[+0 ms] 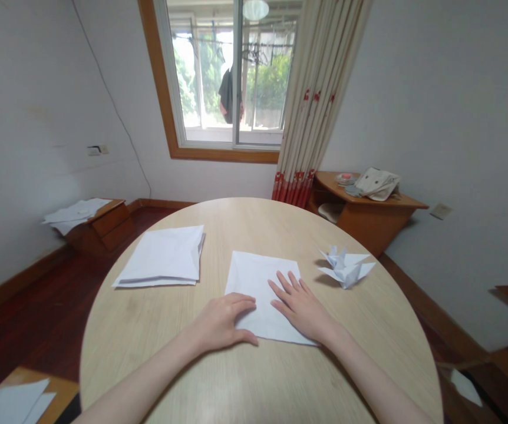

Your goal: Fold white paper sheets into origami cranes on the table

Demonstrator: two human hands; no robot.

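Two bare hands rest on a single white sheet of paper (256, 277) that lies flat on the round wooden table (254, 383), a little nearer the person than the table's middle. The right hand (300, 306) lies palm down on the right half of the sheet, its grip spread wide, fingers straight and fanned apart, pinching nothing. The left hand (225, 321) sits at the near left edge of the sheet and hides that corner. Its grip is loosely curled, fingers close together with their tips on the paper and the thumb stretched along the near edge, closed on nothing that I can see. Both forearms reach in over the near rim of the table.

To the left of the sheet, apart from it, lies a stack of white paper (161, 256). To the right, near the table's edge, stand folded paper cranes (346, 266), just beside one another; how many is hard to tell.

Beyond the table a window (218, 76) lets in daylight, with a striped curtain (320, 100) drawn to its right. A wooden corner shelf (369, 215) by the right wall carries a pale bag (378, 182). A low cabinet (104, 227) by the left wall has loose papers on top.
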